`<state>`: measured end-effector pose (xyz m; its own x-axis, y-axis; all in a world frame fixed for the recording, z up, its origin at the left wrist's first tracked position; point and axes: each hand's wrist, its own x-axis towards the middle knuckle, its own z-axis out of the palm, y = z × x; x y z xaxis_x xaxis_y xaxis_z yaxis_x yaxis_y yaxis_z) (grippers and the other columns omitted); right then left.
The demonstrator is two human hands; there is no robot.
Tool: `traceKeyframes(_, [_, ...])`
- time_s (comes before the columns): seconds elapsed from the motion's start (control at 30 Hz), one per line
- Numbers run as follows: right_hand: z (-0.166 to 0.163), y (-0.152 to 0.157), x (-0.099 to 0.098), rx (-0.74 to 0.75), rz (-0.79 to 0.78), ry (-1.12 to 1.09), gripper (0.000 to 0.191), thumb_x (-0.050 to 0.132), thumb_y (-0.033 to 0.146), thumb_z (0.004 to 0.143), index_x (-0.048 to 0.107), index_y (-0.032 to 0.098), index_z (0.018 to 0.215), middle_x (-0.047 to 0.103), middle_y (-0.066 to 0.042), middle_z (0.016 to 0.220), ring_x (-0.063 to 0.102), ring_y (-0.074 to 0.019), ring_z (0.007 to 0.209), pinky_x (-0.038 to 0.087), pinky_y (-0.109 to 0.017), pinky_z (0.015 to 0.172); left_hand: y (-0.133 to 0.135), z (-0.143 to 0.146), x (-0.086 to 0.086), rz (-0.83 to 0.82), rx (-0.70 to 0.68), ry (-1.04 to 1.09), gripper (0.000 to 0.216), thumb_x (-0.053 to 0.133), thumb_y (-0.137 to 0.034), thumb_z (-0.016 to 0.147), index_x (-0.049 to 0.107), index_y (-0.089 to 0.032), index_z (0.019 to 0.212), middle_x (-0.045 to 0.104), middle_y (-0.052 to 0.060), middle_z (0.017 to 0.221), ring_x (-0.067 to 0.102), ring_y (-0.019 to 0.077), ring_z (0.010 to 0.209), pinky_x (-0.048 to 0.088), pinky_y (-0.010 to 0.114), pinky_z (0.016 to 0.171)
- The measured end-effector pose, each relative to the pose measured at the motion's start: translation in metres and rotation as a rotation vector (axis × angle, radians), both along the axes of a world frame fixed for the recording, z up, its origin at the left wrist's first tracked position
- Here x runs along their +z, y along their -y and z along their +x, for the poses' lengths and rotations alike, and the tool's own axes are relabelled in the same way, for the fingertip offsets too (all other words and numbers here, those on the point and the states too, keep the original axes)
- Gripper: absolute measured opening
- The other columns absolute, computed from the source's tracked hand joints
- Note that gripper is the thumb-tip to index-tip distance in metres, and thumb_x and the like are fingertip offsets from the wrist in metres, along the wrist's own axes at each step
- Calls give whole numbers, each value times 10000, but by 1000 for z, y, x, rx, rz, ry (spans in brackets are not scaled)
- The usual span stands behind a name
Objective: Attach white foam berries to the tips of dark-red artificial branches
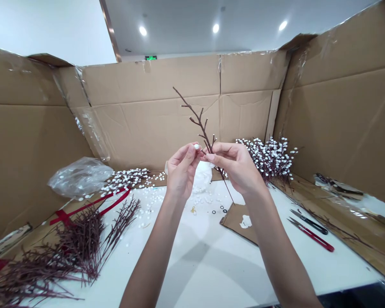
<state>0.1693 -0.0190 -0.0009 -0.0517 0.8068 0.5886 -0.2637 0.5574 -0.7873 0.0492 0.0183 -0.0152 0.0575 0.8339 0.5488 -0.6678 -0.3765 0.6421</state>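
Between the thumb and fingertips of my left hand (182, 171) is a small white bead-like berry (196, 146). My right hand (235, 164) pinches a brown artificial branch (199, 122) by its lower part, so that it leans up and to the left. The branch has several short side twigs. My two hands meet in front of the stem, with the berry close to one low twig; whether they touch is hard to see. Behind my hands sits a white plastic bag (202, 176), partly hidden, with loose white berries (154, 201) strewn over the table to its left.
Bare brown branches (80, 239) lie piled at the left beside a red ribbon (115, 199). Finished white-berried branches (269, 158) stand at the back right. Red-handled snips (311, 234), black snips (309, 221) and a cardboard piece (235, 220) with white paste lie on the right. Cardboard walls enclose the table.
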Motion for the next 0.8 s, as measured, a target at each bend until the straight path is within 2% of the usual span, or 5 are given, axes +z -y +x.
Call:
traceKeyframes(0.27, [3, -2, -1, -38, 14, 45, 182, 749, 302, 633, 618, 175, 627, 587, 8, 671, 519, -103, 651, 435, -261, 651, -3, 5, -2, 37, 14, -20, 63, 742, -251, 692, 729, -201, 728, 694, -8, 763, 628, 83, 751, 510, 218, 797])
traceKeyframes(0.47, [3, -2, -1, -69, 12, 56, 200, 757, 306, 621, 606, 175, 615, 568, 13, 643, 513, -101, 625, 447, -276, 658, -3, 4, -2, 76, 76, -86, 84, 738, -290, 697, 725, -209, 710, 690, 5, 788, 631, 111, 790, 493, 270, 841])
traceKeyframes(0.8, [-1, 0, 1, -145, -4, 35, 214, 749, 331, 614, 613, 165, 619, 578, 5, 631, 515, -100, 603, 434, -277, 619, 3, 7, -1, 103, 129, -70, 104, 762, -298, 660, 730, -204, 692, 686, 5, 740, 628, 117, 754, 501, 264, 775])
